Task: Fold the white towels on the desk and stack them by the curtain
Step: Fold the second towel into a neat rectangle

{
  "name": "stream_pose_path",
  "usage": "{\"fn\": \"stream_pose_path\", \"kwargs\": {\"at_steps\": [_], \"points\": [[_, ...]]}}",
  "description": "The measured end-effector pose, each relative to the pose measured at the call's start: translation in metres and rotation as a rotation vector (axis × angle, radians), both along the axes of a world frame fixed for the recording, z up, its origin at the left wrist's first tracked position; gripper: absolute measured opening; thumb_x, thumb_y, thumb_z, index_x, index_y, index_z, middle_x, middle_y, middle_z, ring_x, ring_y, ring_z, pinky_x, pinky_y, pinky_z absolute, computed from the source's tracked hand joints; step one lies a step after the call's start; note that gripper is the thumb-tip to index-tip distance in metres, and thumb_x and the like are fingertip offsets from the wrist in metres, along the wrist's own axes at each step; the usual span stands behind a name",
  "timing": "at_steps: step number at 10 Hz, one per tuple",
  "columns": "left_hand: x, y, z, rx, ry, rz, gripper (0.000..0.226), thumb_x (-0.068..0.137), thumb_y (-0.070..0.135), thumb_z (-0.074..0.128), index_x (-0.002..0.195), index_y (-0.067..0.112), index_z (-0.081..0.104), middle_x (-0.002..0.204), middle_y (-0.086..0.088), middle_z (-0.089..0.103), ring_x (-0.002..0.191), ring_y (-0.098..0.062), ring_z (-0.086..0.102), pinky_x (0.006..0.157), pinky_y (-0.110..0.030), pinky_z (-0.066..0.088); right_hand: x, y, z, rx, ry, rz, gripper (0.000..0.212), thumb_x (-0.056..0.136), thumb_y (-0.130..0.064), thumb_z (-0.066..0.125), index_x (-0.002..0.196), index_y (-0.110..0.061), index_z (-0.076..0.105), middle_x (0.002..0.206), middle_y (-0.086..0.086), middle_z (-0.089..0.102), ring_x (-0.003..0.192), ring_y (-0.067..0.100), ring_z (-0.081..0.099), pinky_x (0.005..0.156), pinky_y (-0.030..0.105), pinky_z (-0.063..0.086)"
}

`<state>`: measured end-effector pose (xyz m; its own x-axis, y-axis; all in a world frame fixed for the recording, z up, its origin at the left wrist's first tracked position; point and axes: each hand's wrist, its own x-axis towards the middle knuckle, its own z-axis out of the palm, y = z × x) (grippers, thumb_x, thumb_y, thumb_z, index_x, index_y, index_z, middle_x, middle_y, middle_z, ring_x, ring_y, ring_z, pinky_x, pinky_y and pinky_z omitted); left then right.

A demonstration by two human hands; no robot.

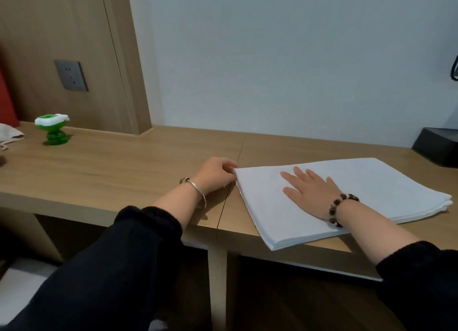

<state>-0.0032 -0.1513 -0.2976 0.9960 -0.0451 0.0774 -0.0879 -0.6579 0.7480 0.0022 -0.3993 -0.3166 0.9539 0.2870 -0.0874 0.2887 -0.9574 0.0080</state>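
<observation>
— How is the light?
— Even, rather dim and cool. The wall (297, 58) reads grey-blue, and there is no glare.
— Shadows?
— Soft ones only. A faint one lies on the desk (124, 177) beside the silver bangle (198, 189), and it is deep dark below the desk's near edge. I cannot place the source.
— Detail?
— The white towel (371, 182) is nearly washed out, its weave lost. The black sleeves (111, 268) are flat black.
— Sharpness?
— Slightly soft throughout, smeared by compression. Wide-angle bend bows the desk's far edge and tilts the wood panel (74, 33) at the left.
</observation>
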Motion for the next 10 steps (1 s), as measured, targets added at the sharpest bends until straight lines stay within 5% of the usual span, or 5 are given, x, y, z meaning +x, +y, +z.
{"fn": "stream_pose_path", "kwargs": {"at_steps": [4, 6, 8, 9, 10], "points": [[0.016, -0.001, 0.0, 0.124, -0.055, -0.036, 0.02, 0.079, 0.007, 0.058, 0.067, 0.017, 0.07, 0.058, 0.006, 0.059, 0.057, -0.007, 0.05, 0.052, -0.018, 0.039, 0.003, -0.004, -0.005, 0.007, -0.004, 0.011, 0.057, 0.095, -0.058, 0.01, 0.148, -0.042, -0.001, 0.159, -0.009, -0.008, 0.146, 0.019, -0.004, 0.114, 0.052, 0.002], [0.02, 0.013, 0.004, 0.036, -0.025, -0.012, 0.015, 0.081, 0.001, 0.061, 0.081, 0.009, 0.073, 0.063, 0.004, 0.062, 0.058, -0.004, 0.054, 0.058, -0.016, 0.045, 0.005, -0.004, -0.005, 0.017, -0.008, 0.017, 0.057, 0.096, -0.057, 0.011, 0.149, -0.04, 0.0, 0.159, -0.01, -0.006, 0.146, 0.017, -0.003, 0.115, 0.051, 0.003], [0.024, 0.004, 0.023, -0.183, 0.349, 0.048, 0.012, 0.09, 0.013, 0.052, 0.084, 0.011, 0.062, 0.064, -0.002, 0.053, 0.056, -0.011, 0.048, 0.048, -0.018, 0.042, 0.005, -0.001, -0.004, 0.009, -0.008, 0.0, 0.057, 0.096, -0.057, 0.012, 0.149, -0.039, 0.0, 0.159, -0.009, -0.006, 0.146, 0.019, -0.003, 0.115, 0.052, 0.002], [0.027, -0.003, 0.027, -0.074, 0.426, 0.026, 0.033, 0.093, 0.04, 0.048, 0.072, 0.014, 0.053, 0.06, 0.002, 0.05, 0.051, -0.012, 0.043, 0.046, -0.019, 0.035, 0.003, 0.0, -0.004, 0.007, -0.01, -0.001, 0.057, 0.096, -0.056, 0.012, 0.149, -0.039, 0.001, 0.159, -0.008, -0.006, 0.146, 0.019, -0.002, 0.115, 0.051, 0.002], [0.031, -0.006, 0.029, 0.083, 0.416, 0.036, 0.028, 0.089, 0.037, 0.059, 0.073, 0.015, 0.054, 0.062, 0.002, 0.052, 0.051, -0.011, 0.045, 0.043, -0.016, 0.036, 0.002, 0.0, -0.003, 0.013, -0.007, -0.004, 0.057, 0.097, -0.056, 0.012, 0.149, -0.039, 0.001, 0.159, -0.008, -0.006, 0.146, 0.019, -0.003, 0.115, 0.051, 0.002]]}}
